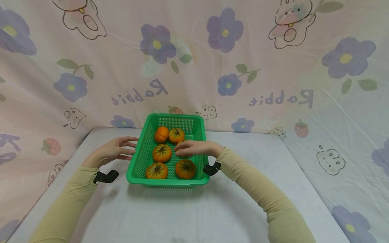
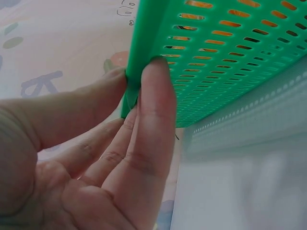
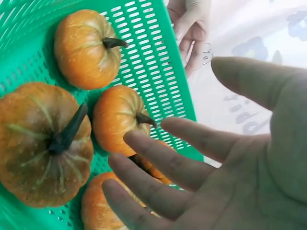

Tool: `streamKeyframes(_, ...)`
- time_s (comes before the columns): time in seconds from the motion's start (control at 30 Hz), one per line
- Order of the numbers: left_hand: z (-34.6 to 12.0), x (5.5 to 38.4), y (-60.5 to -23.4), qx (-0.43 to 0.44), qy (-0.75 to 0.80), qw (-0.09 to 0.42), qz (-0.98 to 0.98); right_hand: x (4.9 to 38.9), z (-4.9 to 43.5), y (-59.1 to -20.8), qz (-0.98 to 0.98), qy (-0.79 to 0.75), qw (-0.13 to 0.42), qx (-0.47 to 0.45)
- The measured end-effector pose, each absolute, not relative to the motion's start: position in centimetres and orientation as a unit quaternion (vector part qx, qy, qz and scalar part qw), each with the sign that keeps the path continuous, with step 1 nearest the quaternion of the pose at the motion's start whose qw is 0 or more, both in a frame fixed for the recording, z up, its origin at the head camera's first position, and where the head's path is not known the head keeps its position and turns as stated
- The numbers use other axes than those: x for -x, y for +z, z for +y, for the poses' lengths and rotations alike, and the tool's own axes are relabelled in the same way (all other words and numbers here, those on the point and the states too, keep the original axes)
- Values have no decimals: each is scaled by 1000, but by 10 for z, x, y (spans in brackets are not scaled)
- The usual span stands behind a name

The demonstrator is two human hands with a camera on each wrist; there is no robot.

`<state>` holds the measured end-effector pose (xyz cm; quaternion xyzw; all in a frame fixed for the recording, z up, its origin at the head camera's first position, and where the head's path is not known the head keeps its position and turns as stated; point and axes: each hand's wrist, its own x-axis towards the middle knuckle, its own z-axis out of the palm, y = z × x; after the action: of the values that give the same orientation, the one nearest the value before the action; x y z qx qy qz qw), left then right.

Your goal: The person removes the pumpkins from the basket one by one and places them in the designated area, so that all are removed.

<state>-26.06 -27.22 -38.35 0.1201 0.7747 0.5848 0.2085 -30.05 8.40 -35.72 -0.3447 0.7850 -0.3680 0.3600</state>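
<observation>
A green plastic basket [image 1: 167,182] with slotted walls holds several small orange pumpkins. My left hand [image 1: 117,151] is at the basket's left side; in the left wrist view its thumb and fingertips pinch the rim [image 2: 145,36]. My right hand [image 1: 196,148] reaches over the right rim, above the pumpkins, its fingers spread and holding nothing in the right wrist view. Close to its fingertips is an orange pumpkin [image 3: 117,120] with a dark stem. A larger, browner pumpkin [image 3: 36,148] sits nearer the basket's front right corner. One pumpkin [image 1: 181,142] is mostly hidden behind the right hand.
The basket stands on a white table [image 1: 243,202], near its back edge. Behind and beside the table hangs a pale curtain [image 1: 194,67] printed with flowers and rabbits. Each wrist bears a black strap-on camera, the left one [image 1: 107,176] beside the basket's front left corner.
</observation>
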Motion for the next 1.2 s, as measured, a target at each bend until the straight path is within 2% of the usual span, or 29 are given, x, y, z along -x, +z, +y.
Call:
streamKeyframes(0.87,-274,262,-390,-111,586,211,775,307,74,-371,838,-277,378,280)
streamKeyframes(1.2,-273,265,-390,-113,584,213,775,312,70,-370,838,-244,419,251)
